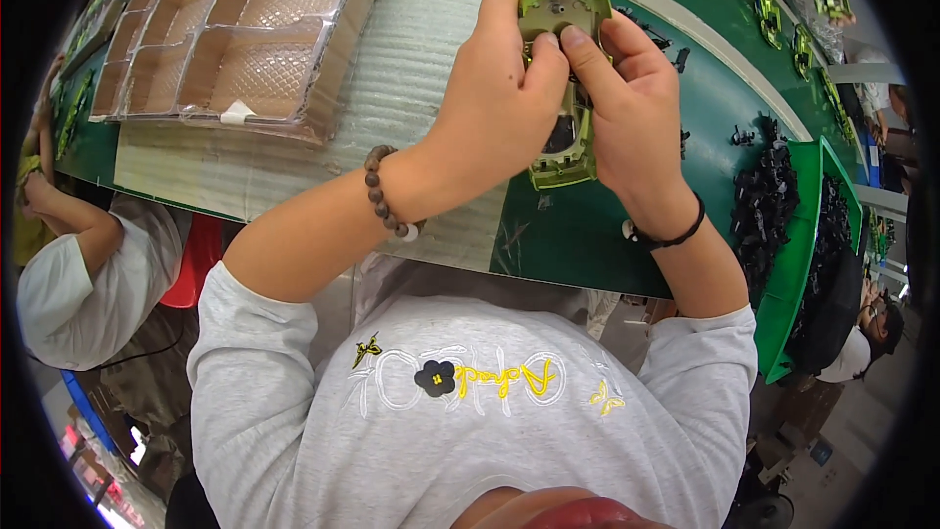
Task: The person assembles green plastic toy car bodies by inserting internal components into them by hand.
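Note:
Over the work table, both hands grip a lime-green toy car body shell (pixel 566 8), its hollow underside facing up. My left hand (pixel 499 93) wraps the shell's left side, and its thumb presses into the middle of the inside. On the other side my right hand (pixel 634 98) has its fingers curled behind the shell, with the thumb beside the left one. Whatever lies under the two thumb tips is hidden. A dark patch shows inside the shell's near end.
A compartmented tray (pixel 318 59) lies on white foam sheeting (pixel 392 108) at left. Right of my hands are a heap of small black parts (pixel 764 191) and a green bin (pixel 795 269) with more. Several green shells (pixel 767 12) lie on the far belt. Co-workers sit at both sides.

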### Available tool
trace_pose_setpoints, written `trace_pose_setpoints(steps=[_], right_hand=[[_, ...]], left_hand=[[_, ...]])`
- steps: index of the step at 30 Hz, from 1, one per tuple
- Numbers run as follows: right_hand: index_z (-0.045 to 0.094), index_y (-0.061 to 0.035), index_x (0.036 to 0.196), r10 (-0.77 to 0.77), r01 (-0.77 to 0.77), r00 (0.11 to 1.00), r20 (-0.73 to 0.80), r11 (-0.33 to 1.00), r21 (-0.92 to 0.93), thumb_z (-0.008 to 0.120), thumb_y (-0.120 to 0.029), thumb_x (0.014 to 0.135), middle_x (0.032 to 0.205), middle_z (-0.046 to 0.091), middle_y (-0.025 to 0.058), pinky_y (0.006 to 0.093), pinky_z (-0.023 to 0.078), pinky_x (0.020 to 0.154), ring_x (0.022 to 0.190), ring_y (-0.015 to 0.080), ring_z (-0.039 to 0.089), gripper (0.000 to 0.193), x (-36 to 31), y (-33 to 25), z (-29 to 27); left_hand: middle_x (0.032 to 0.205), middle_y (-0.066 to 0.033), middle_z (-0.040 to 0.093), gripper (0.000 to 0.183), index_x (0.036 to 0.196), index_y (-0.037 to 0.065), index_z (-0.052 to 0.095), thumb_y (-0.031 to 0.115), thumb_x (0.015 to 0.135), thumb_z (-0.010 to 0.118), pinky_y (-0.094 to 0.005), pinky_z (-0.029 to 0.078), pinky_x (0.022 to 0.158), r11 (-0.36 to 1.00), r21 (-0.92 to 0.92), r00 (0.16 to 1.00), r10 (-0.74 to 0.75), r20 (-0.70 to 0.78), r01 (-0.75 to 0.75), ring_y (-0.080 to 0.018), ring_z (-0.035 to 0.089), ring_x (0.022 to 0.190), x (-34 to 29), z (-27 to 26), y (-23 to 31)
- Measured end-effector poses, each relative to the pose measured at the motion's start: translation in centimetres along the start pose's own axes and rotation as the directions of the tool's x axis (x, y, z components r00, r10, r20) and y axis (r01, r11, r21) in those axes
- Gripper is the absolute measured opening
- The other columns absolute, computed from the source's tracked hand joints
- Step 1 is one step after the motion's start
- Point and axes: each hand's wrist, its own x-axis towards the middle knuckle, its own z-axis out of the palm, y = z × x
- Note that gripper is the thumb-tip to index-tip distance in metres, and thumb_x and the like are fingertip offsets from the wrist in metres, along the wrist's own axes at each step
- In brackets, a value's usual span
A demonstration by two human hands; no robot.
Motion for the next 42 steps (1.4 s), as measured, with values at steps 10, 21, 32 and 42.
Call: trace_pose_setpoints(steps=[10, 21, 32, 42], right_hand=[[0.051, 0.0051, 0.117, -0.071, 0.072, 0.985, 0.159, 0.997, 0.000, 0.055, -0.003, 0.087, 0.106, 0.059, 0.0074, 0.0239, 0.044, 0.084, 0.096, 0.0113, 0.055, 0.031, -0.2, -0.8, -0.8], [0.048, 0.0036, 0.114, -0.263, 0.269, 0.961, 0.082, 0.960, -0.075, 0.052, 0.005, 0.086, 0.103, 0.058, 0.0061, 0.0225, 0.042, 0.082, 0.095, 0.0110, 0.054, 0.029, -2.0, -1.6, 0.2], [0.048, 0.0027, 0.112, -0.177, 0.177, 0.984, 0.008, 0.984, -0.013, 0.051, 0.003, 0.087, 0.100, 0.058, 0.0057, 0.0220, 0.043, 0.079, 0.091, 0.0101, 0.055, 0.025, -1.7, -0.8, 0.7], [0.054, -0.0004, 0.119, -0.089, 0.129, 0.966, 0.244, 0.980, -0.153, 0.051, -0.003, 0.089, 0.112, 0.060, 0.0079, 0.0232, 0.044, 0.081, 0.097, 0.0117, 0.056, 0.031, 0.8, -3.9, -3.7]], left_hand=[[0.084, -0.0109, 0.056, 0.026, 0.113, -0.003, 0.039, 0.006, 0.088, 0.043, -0.0287, 0.045, 0.061, 0.990, -0.066, 0.992, 0.127, -0.018, -0.128, -0.0126, 0.054, 0.071, 0.0, 0.3, 0.3], [0.081, -0.0184, 0.058, 0.030, 0.115, 0.000, 0.036, 0.003, 0.087, 0.045, -0.0368, 0.047, 0.056, 0.893, 0.137, 0.901, 0.434, -0.008, -0.428, -0.0331, 0.061, 0.065, -1.3, 0.6, 1.5], [0.089, -0.0133, 0.055, 0.027, 0.114, -0.001, 0.038, 0.001, 0.087, 0.042, -0.0312, 0.045, 0.067, 0.979, 0.083, 0.983, 0.182, 0.040, -0.184, -0.0225, 0.055, 0.076, -1.2, 0.2, 2.2], [0.084, -0.0095, 0.062, 0.019, 0.103, -0.001, 0.049, 0.001, 0.084, 0.049, -0.0309, 0.053, 0.063, 0.787, -0.572, 0.957, -0.290, -0.014, 0.230, -0.0186, 0.062, 0.071, 0.8, -0.8, 2.3]])
